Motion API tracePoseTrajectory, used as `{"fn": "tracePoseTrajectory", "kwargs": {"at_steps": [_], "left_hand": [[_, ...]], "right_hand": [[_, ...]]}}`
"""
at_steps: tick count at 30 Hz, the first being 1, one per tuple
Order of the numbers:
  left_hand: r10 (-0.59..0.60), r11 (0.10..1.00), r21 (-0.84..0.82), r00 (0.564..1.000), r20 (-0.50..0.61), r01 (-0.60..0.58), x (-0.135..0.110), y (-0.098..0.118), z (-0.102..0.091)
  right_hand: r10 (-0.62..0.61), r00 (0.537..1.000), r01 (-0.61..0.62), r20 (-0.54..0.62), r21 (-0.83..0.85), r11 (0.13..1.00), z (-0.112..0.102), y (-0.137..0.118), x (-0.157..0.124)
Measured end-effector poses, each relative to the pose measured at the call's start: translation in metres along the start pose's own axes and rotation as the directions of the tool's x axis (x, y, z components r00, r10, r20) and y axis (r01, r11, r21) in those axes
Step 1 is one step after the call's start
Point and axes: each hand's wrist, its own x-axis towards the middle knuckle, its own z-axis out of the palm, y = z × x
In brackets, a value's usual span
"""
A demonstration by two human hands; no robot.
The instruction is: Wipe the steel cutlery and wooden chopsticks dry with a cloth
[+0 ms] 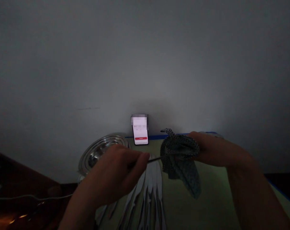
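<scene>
Head view: left hand (122,167) pinches a slim, straight utensil (155,159); right hand (210,148) grips crumpled, checked cloth (179,159).

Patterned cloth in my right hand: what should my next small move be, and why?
I'd probably draw the patterned cloth gently outward along the thin metal utensil with the right hand, holding the left hand steady. The left hand grips one end, and the utensil's exposed part reaches the bunched cloth, so a short wipe seems easiest.

Grey-green cloth (180,166): checked trim, bunched, end hanging | slim utensil (156,159): near-level, meeting cloth
</scene>
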Motion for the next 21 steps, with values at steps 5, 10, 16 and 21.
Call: {"fn": "tracePoseTrajectory", "kwargs": {"at_steps": [5,10,16,21], "left_hand": [[-0.005,0.996,-0.091,0.999,-0.034,0.002,0.000,0.007,-0.003],[0.008,0.993,-0.116,0.998,-0.063,-0.015,0.011,0.018,0.010],[-0.091,0.993,0.076,0.995,-0.045,0.095,0.016,0.012,0.019],[-0.040,0.998,0.053,0.988,0.148,0.032,0.002,0.003,0.007]], "right_hand": [[-0.019,0.857,0.200,-0.516,0.297,0.934,0.016,0.004,0.023],[0.244,0.592,0.548,-0.768,0.606,0.577,0.049,-0.001,0.054],[0.552,0.621,0.557,-0.557,0.809,0.189,0.077,-0.002,0.076],[0.594,0.656,0.516,-0.466,0.851,0.097,0.074,0.001,0.078]]}}
